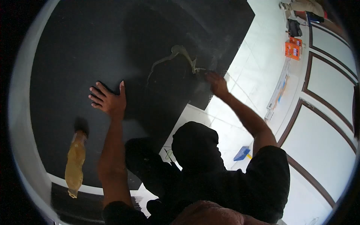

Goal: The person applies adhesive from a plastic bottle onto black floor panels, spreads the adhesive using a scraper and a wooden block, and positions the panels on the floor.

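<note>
A large dark sheet (75, 48) lies over the white tiled floor. My left hand (108, 100) rests flat on it, fingers spread, holding nothing. My right hand (217, 84) is at the sheet's right edge, blurred, with its fingers curled in; whatever it grips is hidden. Just left of its fingers runs a wet, yellowish streak (182, 50) of a glue-like substance, which trails in a thin curve toward the left. Below my left hand, a clear bottle (75, 163) of yellowish liquid lies on its side, its neck pointing away from me.
White floor tiles (234, 108) border the sheet on the right. A blue block-shaped thing with a yellow part (242, 153) lies near my right elbow. Farther off are orange boxes (292, 50), a black bag (294, 28), a long carton (278, 90) and another person's leg (305, 6). White panels with brown frames (330, 63) line the right.
</note>
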### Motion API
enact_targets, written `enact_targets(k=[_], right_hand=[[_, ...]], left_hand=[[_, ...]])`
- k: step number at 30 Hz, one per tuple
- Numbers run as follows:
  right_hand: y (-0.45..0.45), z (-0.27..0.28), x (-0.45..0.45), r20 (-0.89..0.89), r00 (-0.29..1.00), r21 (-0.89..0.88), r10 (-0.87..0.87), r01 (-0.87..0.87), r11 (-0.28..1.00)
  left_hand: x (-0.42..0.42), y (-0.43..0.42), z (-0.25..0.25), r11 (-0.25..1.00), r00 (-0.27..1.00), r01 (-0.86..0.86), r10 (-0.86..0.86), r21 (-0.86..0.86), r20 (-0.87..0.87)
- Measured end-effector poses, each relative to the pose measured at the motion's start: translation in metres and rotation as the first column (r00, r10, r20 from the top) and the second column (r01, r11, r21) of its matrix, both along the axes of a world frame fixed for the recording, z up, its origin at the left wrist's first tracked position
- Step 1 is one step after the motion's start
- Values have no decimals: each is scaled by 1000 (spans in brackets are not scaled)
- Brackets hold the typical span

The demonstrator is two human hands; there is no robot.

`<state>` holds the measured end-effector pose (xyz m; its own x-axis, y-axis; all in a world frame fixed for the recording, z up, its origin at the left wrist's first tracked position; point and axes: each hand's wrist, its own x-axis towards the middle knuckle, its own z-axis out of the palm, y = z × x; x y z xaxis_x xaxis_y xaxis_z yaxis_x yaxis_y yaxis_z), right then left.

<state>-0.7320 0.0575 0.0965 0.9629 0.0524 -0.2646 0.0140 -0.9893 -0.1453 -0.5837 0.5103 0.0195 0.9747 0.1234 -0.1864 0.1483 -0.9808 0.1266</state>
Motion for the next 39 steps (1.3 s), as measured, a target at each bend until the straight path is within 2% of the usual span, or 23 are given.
enact_targets(k=[4,6,7,8,10,11,13,14,16,20,21,22,23,24,25,26,27,29,31,32,34,36,39], right_hand=[[23,2,-7,-85,989,15,-118,120,993],[31,9,13,-385,828,-234,-408,340,911],[43,17,23,-334,791,-197,-512,473,859],[49,10,17,-345,783,-201,-517,476,856],[59,-10,-5,-19,923,8,-385,386,923],[69,-15,-18,-27,918,4,-395,395,919],[97,-15,-41,-258,819,-163,-513,486,859],[118,-12,-52,-162,903,-153,-397,375,914],[149,-10,-56,-50,914,-131,-402,393,910],[142,-33,-30,-163,751,-111,-640,631,768],[128,-39,-12,-270,755,-182,-597,569,802],[119,-46,2,-281,664,-105,-692,696,710],[126,-37,37,-275,485,119,-830,874,471],[134,-26,77,-340,299,413,-892,899,145],[140,-20,122,-397,229,580,-889,813,-50],[135,-24,157,-483,268,724,-834,657,-208],[139,-22,205,-375,270,695,-887,715,-76],[142,-23,275,-19,526,301,-850,814,497],[118,-26,326,-107,849,-122,-517,505,855],[113,-18,326,-102,853,-114,-511,501,858],[108,6,319,-77,994,-143,-72,60,988],[61,-30,273,-67,990,-171,122,-132,976],[71,-18,179,-132,989,-185,62,-86,979]], left_hand=[[-1,5,-6,999,1000,16,-16,-36,-13],[-1,7,1,998,999,15,-17,-68,-32],[0,7,4,996,999,16,-19,-93,-37],[1,7,4,996,998,21,-26,-91,-50],[0,8,3,996,999,36,-37,-80,-17],[-2,10,0,996,999,45,-47,-81,-26],[-3,8,-5,997,998,48,-47,-52,31],[0,7,-4,997,998,49,-47,-64,34],[4,8,-1,997,997,9,-14,-72,-75],[8,10,9,996,991,-13,1,-90,-135],[9,10,11,997,984,-9,-6,-83,-178],[11,10,10,997,975,-3,-13,-74,-220],[14,10,13,998,976,-19,6,-58,-220],[16,10,18,997,972,-14,-4,-74,-235],[15,11,19,996,967,-10,-14,-91,-255],[13,12,19,997,965,-26,5,-76,-263],[12,12,18,996,974,-36,16,-86,-225],[13,12,14,995,985,-46,30,-93,-170],[12,12,14,997,984,-26,12,-77,-175],[12,11,15,997,986,-31,18,-74,-167],[15,12,17,989,982,-38,11,-141,-189],[16,12,13,988,984,-59,34,-142,-172],[18,12,14,953,979,-170,134,-249,-157]])
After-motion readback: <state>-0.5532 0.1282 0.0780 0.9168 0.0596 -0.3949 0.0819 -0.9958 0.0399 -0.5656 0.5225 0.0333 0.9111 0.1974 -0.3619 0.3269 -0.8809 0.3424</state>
